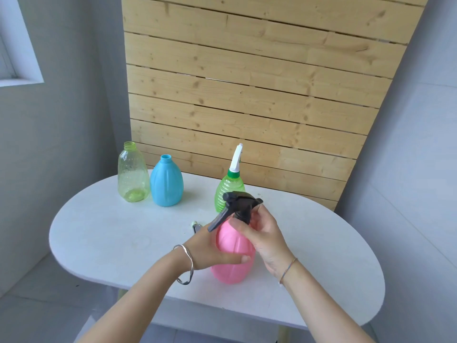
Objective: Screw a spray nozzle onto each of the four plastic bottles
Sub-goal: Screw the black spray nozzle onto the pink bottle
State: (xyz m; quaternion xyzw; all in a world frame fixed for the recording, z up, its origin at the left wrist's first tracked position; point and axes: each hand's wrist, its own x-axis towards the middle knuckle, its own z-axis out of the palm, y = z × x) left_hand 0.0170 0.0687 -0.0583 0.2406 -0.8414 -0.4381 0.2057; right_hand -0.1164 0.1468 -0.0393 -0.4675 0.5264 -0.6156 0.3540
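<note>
**Black nozzle on the pink bottle, both hands at work**

A panel of pale knotty wooden slats (247,82) leans behind a white oval tabletop (103,233), with grey walls on either side and a window frame (17,45) at the far left. The tabletop is smooth and matte, its rim rounded all the way around; the near edge curves just below the wrists.

Near the middle of the near side stands the pink bottle (233,266), opaque plastic, egg-shaped with soft vertical ribs. The left hand (210,251) wraps its belly, thumb lying across the front, a silver bangle (186,264) on the wrist. The right hand (262,233) has its fingers (238,225) closed around the collar of the black spray nozzle (237,206) that sits on the bottle's neck, trigger pointing down and left. A thin coloured cord bracelet (288,268) circles the right wrist.

Just behind it, partly hidden, is a green ribbed translucent bottle (228,189) already carrying a white nozzle with a green collar (236,159). At the far left stand two open-necked bottles just beside each other: a clear yellow-green one (132,174) with a dimpled surface, and an opaque blue ribbed one (167,184) to its right.

A small object (196,225) lies on the tabletop behind the left hand; mostly hidden, it cannot be identified.

The near left of the tabletop is bare, as is the whole right end, well apart from any bottle.
</note>
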